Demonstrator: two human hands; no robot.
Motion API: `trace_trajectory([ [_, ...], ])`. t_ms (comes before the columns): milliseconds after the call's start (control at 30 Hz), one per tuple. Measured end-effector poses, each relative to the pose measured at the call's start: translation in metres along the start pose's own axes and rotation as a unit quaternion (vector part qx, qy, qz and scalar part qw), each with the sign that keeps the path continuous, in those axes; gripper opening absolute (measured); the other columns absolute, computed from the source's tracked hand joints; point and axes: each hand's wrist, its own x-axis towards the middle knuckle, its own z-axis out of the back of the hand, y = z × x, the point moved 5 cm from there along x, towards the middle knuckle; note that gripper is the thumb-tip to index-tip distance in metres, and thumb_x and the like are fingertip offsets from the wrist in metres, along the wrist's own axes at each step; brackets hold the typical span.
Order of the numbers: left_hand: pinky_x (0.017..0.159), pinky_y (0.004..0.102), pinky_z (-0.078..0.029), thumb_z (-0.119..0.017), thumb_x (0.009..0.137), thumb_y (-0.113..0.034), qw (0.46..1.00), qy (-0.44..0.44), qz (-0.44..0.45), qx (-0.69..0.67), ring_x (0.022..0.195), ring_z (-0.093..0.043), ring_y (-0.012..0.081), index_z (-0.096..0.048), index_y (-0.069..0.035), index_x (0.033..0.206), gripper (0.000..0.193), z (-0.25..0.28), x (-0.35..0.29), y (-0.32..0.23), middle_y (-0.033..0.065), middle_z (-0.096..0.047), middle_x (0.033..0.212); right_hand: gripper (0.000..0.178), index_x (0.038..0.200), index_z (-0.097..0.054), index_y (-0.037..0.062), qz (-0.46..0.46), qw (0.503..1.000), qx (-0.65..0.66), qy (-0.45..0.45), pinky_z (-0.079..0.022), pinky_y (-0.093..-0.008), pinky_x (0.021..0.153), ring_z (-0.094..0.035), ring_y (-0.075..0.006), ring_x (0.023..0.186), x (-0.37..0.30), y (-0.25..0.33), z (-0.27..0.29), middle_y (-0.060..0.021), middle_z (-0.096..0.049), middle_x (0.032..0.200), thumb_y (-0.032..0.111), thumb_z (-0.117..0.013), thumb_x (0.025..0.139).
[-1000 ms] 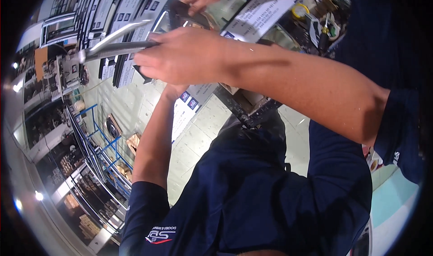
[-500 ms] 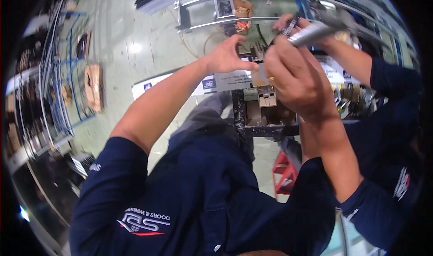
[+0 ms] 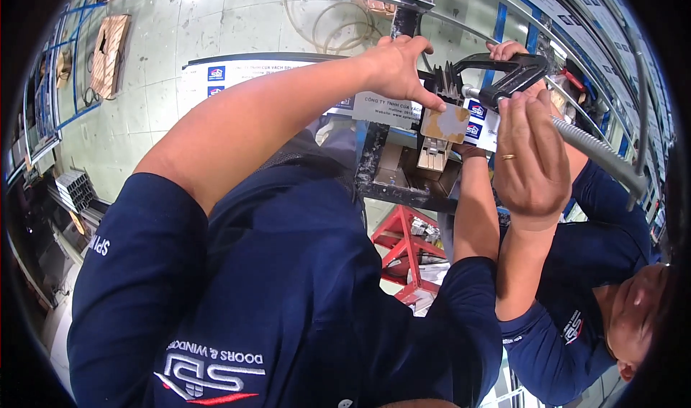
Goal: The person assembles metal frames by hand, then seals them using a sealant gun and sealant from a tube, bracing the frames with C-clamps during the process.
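My left hand (image 3: 399, 66) lies over the end of a long profile (image 3: 288, 73) with white printed film. Its thumb and fingers are spread wide, and the thumb tip touches a small tan board with worn patches (image 3: 444, 122). Beside that board my right hand (image 3: 471, 152) reaches underneath; its fingers are hidden. A beige slotted block (image 3: 434, 156) sits just below the board. From the right, a co-worker's ringed hand (image 3: 533, 149) and other hand (image 3: 508, 50) are at a black C-clamp (image 3: 504, 80). Its long threaded screw (image 3: 597, 149) slants towards the lower right.
A black metal frame (image 3: 403, 192) stands under the work. Below it is a red stand (image 3: 403, 257) with metal pieces. Coiled hose (image 3: 345, 30) lies on the floor beyond the profile. Blue racks (image 3: 72, 44) and a wooden board (image 3: 109, 57) are at the left.
My view has shifted. My left thumb now touches the tan board, and my right hand shows beneath it. The co-worker's blurred clamp has come into clear view beside the profile's end.
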Motion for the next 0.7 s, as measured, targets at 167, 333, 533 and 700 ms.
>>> trace_trajectory([
  [167,0.117,0.0452,-0.038,-0.083,0.064,-0.077,1.000,-0.002,-0.030,-0.009,0.137,-0.048,0.0403,-0.045,0.000,0.148,0.120,-0.002,0.004,-0.004,0.0250,-0.053,0.144,0.020,0.107,-0.068,0.0037,0.023,0.997,-0.066,0.018,-0.054,-0.0266,0.088,-0.064,-0.0118,0.102,-0.004,0.001,0.002,-0.0051,-0.067,0.107,0.017,-0.074,0.093],
  [333,0.117,0.0450,-0.039,-0.083,0.064,-0.076,0.999,-0.009,-0.045,-0.009,0.137,-0.049,0.0401,-0.046,0.000,0.147,0.118,-0.002,0.004,-0.005,0.0244,-0.054,0.144,0.020,0.106,-0.070,0.0055,0.043,0.991,-0.129,0.019,-0.054,-0.0237,0.085,-0.064,-0.0095,0.098,-0.009,0.004,-0.001,-0.0035,-0.069,0.103,0.021,-0.077,0.095],
  [533,0.118,0.0449,-0.038,-0.083,0.064,-0.077,0.999,-0.017,-0.039,-0.008,0.136,-0.050,0.0391,-0.048,0.000,0.145,0.117,-0.002,0.004,0.000,0.0230,-0.055,0.143,0.023,0.104,-0.073,0.0065,0.106,0.975,-0.197,0.011,-0.054,-0.0223,0.081,-0.066,-0.0090,0.095,-0.003,0.016,0.010,-0.0014,-0.070,0.099,0.022,-0.083,0.091],
  [700,0.115,0.0450,-0.042,-0.085,0.064,-0.073,0.999,-0.022,-0.042,-0.027,0.133,-0.053,0.0400,-0.052,-0.001,0.142,0.111,-0.005,0.005,-0.001,0.0237,-0.057,0.140,0.025,0.103,-0.073,0.0061,0.145,0.964,-0.222,0.007,-0.055,-0.0232,0.079,-0.067,-0.0107,0.094,0.005,0.025,0.019,-0.0008,-0.070,0.097,0.021,-0.086,0.087],
])
